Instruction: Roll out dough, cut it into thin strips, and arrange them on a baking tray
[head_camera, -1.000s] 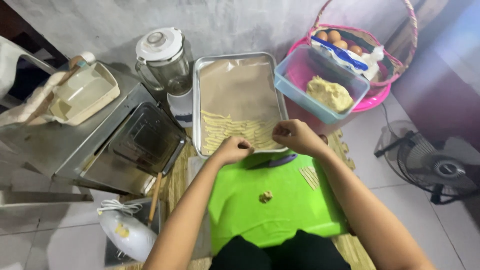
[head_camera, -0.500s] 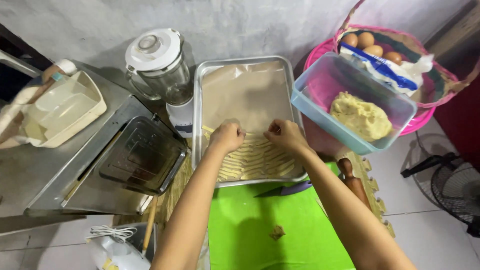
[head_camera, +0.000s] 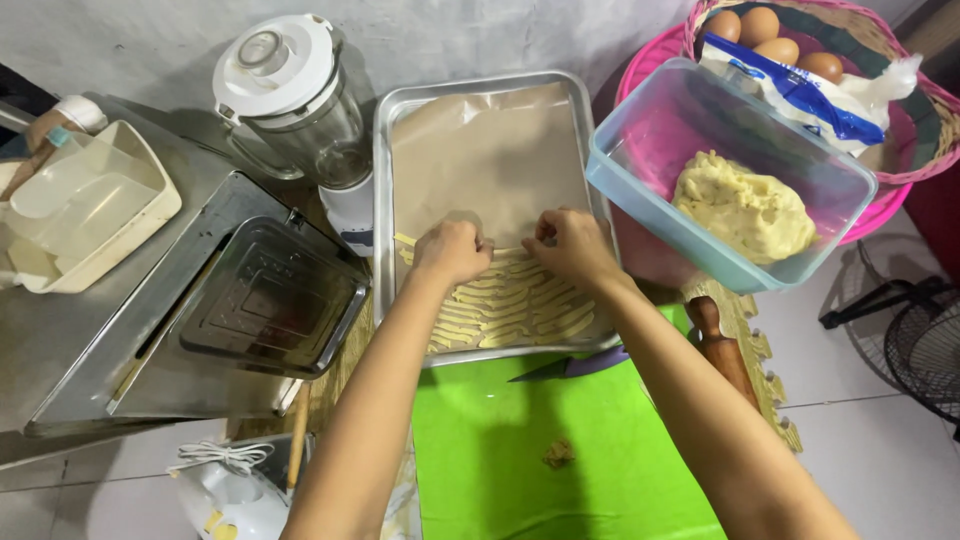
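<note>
Both our hands lay a dough strip in the baking tray.

Our left hand (head_camera: 452, 250) and right hand (head_camera: 570, 243) sit close together over the metal baking tray (head_camera: 382, 170), fingertips pinched on the two ends of one thin dough strip (head_camera: 508, 250), set above the rows of dough strips (head_camera: 510, 305) on the brown baking paper (head_camera: 480, 150). At six o'clock lies the green cutting mat (head_camera: 520, 450) with a purple-handled knife (head_camera: 575, 366). At four o'clock rests a wooden rolling pin (head_camera: 722, 350). At two o'clock a clear plastic tub (head_camera: 640, 130) holds a dough lump (head_camera: 745, 208). At ten o'clock stands a blender (head_camera: 300, 100).
</note>
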